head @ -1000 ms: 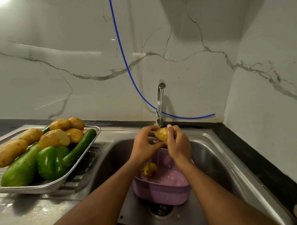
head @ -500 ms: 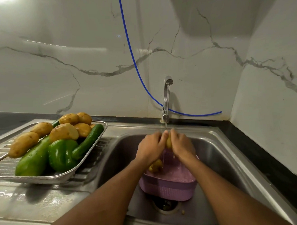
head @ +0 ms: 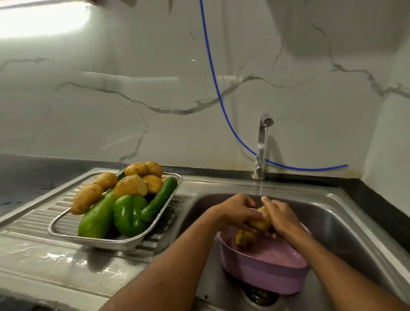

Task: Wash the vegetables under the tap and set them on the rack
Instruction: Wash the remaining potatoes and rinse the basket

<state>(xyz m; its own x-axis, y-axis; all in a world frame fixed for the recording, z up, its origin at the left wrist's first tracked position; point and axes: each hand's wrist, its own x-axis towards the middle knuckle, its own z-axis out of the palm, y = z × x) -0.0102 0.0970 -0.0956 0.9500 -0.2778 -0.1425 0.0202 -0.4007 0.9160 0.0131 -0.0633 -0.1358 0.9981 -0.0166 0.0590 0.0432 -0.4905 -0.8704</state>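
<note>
Both the left hand and the right hand curl around a small yellow-brown potato, rubbing it under the thin stream from the steel tap above the lilac plastic basket, so washing seems under way, and next it likely needs carrying left to the laden steel rack.
</note>
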